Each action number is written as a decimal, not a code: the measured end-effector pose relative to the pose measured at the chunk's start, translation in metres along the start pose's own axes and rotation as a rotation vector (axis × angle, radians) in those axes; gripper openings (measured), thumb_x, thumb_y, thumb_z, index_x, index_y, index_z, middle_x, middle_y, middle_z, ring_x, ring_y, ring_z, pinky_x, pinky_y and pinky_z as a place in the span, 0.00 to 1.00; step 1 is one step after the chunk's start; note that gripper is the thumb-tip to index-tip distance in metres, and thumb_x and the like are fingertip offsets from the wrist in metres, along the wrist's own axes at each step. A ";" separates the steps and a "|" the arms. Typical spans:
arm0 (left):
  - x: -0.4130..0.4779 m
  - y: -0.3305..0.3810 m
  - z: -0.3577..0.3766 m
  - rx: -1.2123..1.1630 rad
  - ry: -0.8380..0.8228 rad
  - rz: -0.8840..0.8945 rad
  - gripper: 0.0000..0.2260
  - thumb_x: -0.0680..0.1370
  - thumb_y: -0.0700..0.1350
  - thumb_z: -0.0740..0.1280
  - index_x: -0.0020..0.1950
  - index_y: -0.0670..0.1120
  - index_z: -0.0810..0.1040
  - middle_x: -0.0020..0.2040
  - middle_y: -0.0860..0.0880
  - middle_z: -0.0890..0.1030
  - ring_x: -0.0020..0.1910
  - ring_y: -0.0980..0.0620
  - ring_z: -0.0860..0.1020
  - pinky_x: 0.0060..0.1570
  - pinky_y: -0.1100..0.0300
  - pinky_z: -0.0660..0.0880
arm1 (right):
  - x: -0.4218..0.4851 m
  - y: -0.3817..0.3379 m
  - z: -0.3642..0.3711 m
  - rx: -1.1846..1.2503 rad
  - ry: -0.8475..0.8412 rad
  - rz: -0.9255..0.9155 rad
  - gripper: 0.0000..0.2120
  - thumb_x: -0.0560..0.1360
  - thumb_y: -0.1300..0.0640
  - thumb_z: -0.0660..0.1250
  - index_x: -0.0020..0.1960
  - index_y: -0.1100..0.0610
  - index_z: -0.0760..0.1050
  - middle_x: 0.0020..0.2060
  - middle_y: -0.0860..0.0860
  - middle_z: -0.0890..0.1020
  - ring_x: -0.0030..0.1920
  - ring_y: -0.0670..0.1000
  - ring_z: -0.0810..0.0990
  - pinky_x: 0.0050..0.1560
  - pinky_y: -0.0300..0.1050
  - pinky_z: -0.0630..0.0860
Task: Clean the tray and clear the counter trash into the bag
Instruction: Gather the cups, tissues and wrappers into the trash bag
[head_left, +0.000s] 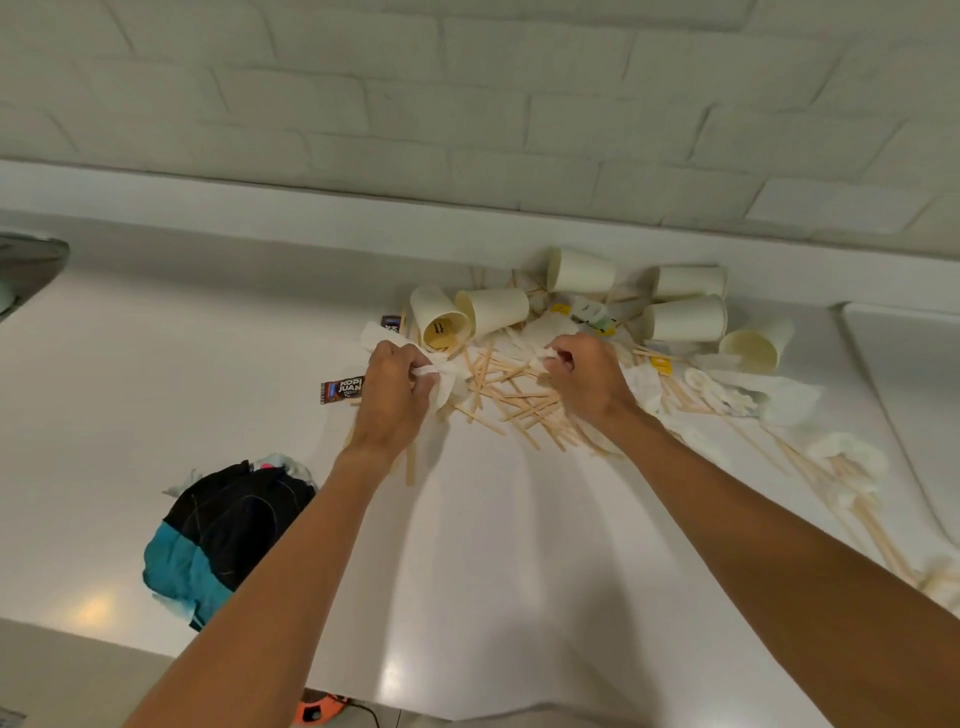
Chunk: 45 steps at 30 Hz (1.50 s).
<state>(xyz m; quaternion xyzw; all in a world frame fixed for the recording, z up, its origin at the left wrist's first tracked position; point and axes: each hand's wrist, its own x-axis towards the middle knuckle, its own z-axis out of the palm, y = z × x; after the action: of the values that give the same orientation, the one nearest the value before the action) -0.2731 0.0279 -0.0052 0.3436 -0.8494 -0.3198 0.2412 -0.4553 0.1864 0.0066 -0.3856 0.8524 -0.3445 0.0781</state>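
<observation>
A heap of trash lies on the white counter (493, 545) against the wall: several tipped paper cups (496, 309), a spread of wooden stir sticks (519, 395), crumpled white tissues (789, 397) and coffee sachets (340, 389). My left hand (397, 387) grips a crumpled white tissue (441, 374) at the heap's left edge. My right hand (589, 376) is curled over the sticks and pinches a small bit of white paper. More sticks and tissue wads (849, 462) trail toward the right front.
A black and teal cloth bundle (218, 530) sits on the counter's near left. A metal object's edge (26, 265) shows at the far left. A white tray-like rim (904, 332) lies at the right. The tiled wall runs behind the heap.
</observation>
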 end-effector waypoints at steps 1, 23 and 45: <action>-0.002 0.006 0.000 -0.037 0.000 0.016 0.02 0.77 0.40 0.68 0.48 0.45 0.76 0.50 0.49 0.72 0.48 0.53 0.73 0.50 0.61 0.70 | -0.003 -0.001 -0.007 0.022 0.033 -0.009 0.11 0.77 0.63 0.66 0.36 0.61 0.73 0.31 0.49 0.69 0.33 0.43 0.68 0.36 0.40 0.64; -0.121 0.211 0.125 -0.459 -0.389 0.314 0.11 0.74 0.30 0.63 0.42 0.45 0.77 0.40 0.53 0.78 0.41 0.55 0.76 0.43 0.65 0.73 | -0.239 0.111 -0.185 0.686 0.356 0.458 0.13 0.67 0.65 0.77 0.42 0.56 0.74 0.40 0.47 0.75 0.43 0.44 0.75 0.45 0.34 0.72; -0.565 0.346 0.401 -0.365 -1.287 0.398 0.03 0.74 0.40 0.71 0.44 0.43 0.78 0.44 0.44 0.80 0.43 0.47 0.79 0.45 0.55 0.76 | -0.741 0.313 -0.223 0.373 0.764 1.280 0.11 0.72 0.65 0.71 0.37 0.52 0.76 0.35 0.44 0.77 0.39 0.46 0.76 0.47 0.42 0.71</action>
<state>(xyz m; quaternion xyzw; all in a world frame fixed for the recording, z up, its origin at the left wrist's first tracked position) -0.3086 0.7897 -0.1396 -0.1227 -0.8029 -0.5472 -0.2023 -0.2210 0.9767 -0.1269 0.3482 0.8051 -0.4795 0.0259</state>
